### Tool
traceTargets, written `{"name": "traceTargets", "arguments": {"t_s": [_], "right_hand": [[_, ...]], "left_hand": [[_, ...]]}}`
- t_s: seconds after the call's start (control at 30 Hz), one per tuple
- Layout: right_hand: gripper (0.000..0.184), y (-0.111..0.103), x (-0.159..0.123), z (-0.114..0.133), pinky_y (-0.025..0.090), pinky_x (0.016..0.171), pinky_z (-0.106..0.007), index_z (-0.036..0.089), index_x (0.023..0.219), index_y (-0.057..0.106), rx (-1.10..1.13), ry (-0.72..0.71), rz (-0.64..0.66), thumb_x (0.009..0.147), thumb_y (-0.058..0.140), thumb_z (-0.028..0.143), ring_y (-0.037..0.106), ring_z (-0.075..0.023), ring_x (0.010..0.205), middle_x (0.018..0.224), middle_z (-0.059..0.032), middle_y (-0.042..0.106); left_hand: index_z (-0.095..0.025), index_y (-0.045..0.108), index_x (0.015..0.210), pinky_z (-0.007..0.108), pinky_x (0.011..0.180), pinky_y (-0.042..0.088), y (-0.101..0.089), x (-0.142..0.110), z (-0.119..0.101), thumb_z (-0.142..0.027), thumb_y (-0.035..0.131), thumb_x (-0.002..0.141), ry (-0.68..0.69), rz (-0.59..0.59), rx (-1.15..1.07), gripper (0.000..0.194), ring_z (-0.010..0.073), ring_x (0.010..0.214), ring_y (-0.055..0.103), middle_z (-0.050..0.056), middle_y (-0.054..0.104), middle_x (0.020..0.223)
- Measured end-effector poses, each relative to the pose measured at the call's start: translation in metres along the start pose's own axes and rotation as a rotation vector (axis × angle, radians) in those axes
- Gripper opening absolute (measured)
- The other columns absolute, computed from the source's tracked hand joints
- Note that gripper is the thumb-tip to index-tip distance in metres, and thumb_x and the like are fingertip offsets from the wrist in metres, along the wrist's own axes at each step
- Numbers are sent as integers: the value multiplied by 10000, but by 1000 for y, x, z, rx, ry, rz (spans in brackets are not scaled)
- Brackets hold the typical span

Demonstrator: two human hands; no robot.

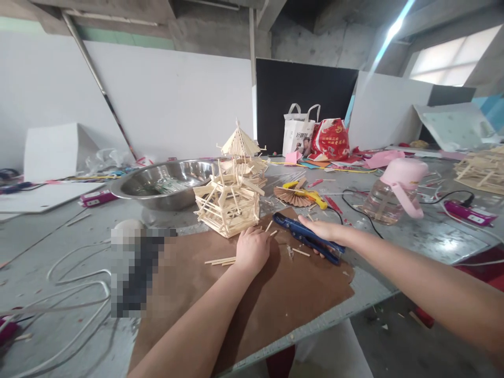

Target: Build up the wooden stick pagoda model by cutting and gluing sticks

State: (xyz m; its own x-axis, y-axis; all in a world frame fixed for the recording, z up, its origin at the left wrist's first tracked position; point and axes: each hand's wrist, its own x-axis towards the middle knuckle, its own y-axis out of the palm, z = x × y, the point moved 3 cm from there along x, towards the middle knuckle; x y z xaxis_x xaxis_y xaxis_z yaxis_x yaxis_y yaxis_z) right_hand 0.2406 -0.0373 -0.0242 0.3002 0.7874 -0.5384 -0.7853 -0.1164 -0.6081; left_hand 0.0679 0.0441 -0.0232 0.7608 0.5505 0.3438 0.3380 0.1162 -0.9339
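A pagoda model made of thin wooden sticks (232, 189) stands on a brown paper sheet (275, 294) on the table. My left hand (252, 249) rests on the sheet just in front of the model's base, fingers curled under as if pinching something I cannot make out. Loose sticks (220, 260) lie to its left. My right hand (321, 230) lies flat, fingers stretched, on top of blue-handled pliers (307, 237) to the right of the model.
A steel bowl (165, 184) sits behind the model on the left. A pink bottle (394, 191), a yellow tool (309, 195), black cable (356, 207), bags (315, 136) and another stick frame (480, 170) lie right and behind. White cord (79, 294) loops at left.
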Motion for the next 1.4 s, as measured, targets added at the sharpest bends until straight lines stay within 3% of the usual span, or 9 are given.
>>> {"name": "traceTargets", "arguments": {"t_s": [0.17, 0.33, 0.47, 0.53, 0.6, 0.67, 0.8, 1.17, 1.4], "right_hand": [[853, -15, -7, 9, 406, 736, -373, 109, 837, 624, -485, -68, -352, 660, 83, 744, 554, -305, 916, 949, -203, 610], [726, -1, -2, 4, 401, 719, -390, 96, 997, 558, -721, -56, -492, 721, 206, 668, 550, -304, 903, 988, -199, 588], [701, -6, 5, 3, 400, 722, -388, 119, 1045, 533, -735, -139, -532, 736, 198, 652, 521, -306, 951, 1061, -178, 557], [652, -22, 12, 8, 403, 712, -353, 161, 962, 582, -693, -188, -512, 766, 163, 620, 541, -275, 922, 1027, -137, 585], [549, -46, 20, 16, 392, 733, -305, 183, 968, 584, -676, -238, -634, 808, 200, 541, 536, -233, 934, 1017, -110, 594], [413, -69, 33, 20, 380, 756, -294, 192, 998, 573, -676, -185, -741, 830, 273, 422, 519, -219, 964, 1050, -100, 580], [300, -92, 67, 18, 404, 701, -304, 170, 938, 605, -670, -97, -754, 793, 382, 310, 553, -234, 894, 989, -115, 601], [328, -93, 109, 24, 396, 732, -309, 86, 967, 601, -642, -88, -760, 780, 393, 257, 555, -254, 907, 980, -179, 603], [271, -92, 88, 36, 398, 698, -313, 142, 882, 617, -535, -184, -906, 787, 395, 265, 570, -236, 850, 927, -132, 631]], "left_hand": [[-173, 632, 696, 346, 704, 377, -4, -1, 5, -195, 409, 770, -14, 34, 112, 236, 233, 819, 522, 89, 625, 768], [-150, 640, 701, 362, 684, 383, -5, 0, 10, -158, 424, 734, -41, 118, 196, 218, 260, 810, 522, 111, 623, 749], [-161, 639, 719, 356, 703, 379, -6, 0, 10, -178, 419, 748, -79, 143, 162, 223, 247, 832, 506, 100, 616, 787], [-165, 637, 716, 356, 703, 378, -9, -1, 8, -199, 408, 765, -75, 111, 142, 237, 246, 848, 491, 99, 602, 817], [-174, 630, 709, 344, 686, 380, -13, -2, 4, -213, 383, 787, -58, 61, 126, 262, 239, 851, 480, 95, 580, 841], [-188, 621, 716, 314, 651, 384, -15, -3, 1, -222, 356, 806, -50, 22, 112, 282, 220, 835, 478, 82, 553, 844], [-213, 597, 760, 252, 557, 370, -14, -5, 0, -238, 338, 823, -65, 24, 59, 268, 166, 737, 498, 52, 516, 830], [-190, 593, 682, 206, 593, 367, -6, -3, 3, -249, 372, 823, -75, 39, -164, 269, 112, 656, 520, 13, 537, 722], [-160, 606, 680, 199, 596, 375, -8, 0, 9, -223, 402, 813, -62, -84, -366, 251, 101, 625, 504, 21, 535, 692]]}}
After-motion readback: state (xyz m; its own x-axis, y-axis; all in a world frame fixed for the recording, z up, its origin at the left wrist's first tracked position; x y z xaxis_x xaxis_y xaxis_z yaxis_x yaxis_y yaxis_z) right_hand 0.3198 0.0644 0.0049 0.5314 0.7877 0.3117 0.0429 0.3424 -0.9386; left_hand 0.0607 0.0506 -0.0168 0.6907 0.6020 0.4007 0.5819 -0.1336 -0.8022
